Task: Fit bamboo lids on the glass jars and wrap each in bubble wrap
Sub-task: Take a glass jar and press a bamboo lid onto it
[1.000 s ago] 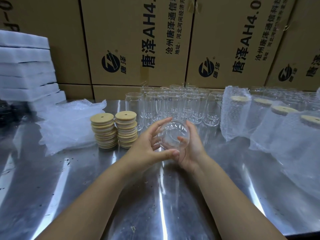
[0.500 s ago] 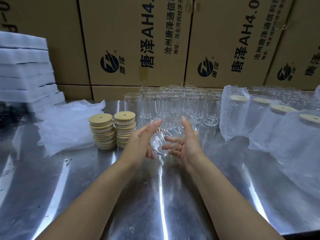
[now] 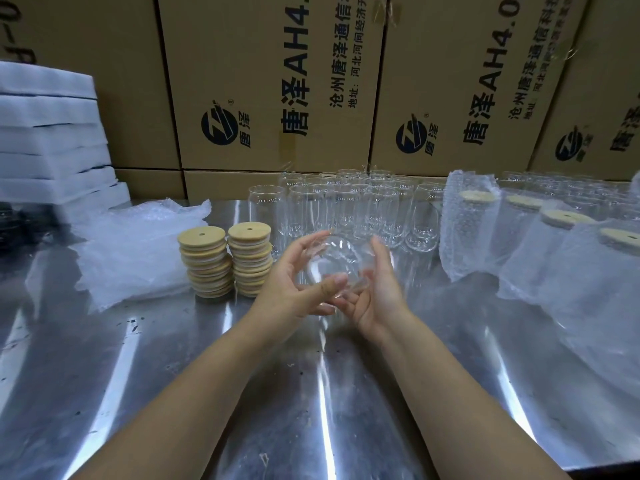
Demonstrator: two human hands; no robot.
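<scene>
I had the glass jar (image 3: 337,261) off the worktop (image 3: 311,393), held on its side above the middle, just in front of the bare jars (image 3: 346,209) standing along the back edge. My left grip (image 3: 294,282) was curled round the jar's left side with the thumb across its near face. My right grip (image 3: 377,292) cupped the right side, fingers tucked beneath. No lid was on it yet.

The two stacks of bamboo lids (image 3: 227,261) stood just left of my left grip, with loose bubble wrap (image 3: 138,251) beyond them toward the left edge. Wrapped jars (image 3: 467,230) lined the right side.

The risk, as I judged it, came with letting one grip go to fetch a lid. Smooth glass held by the other alone could roll out and strike the steel below. A hasty reach left could also topple a lid stack, which leaned a little. Swinging the jar upright might clip the bare jars close behind it. A lid pressed on crooked could pop off inside the wrap.
</scene>
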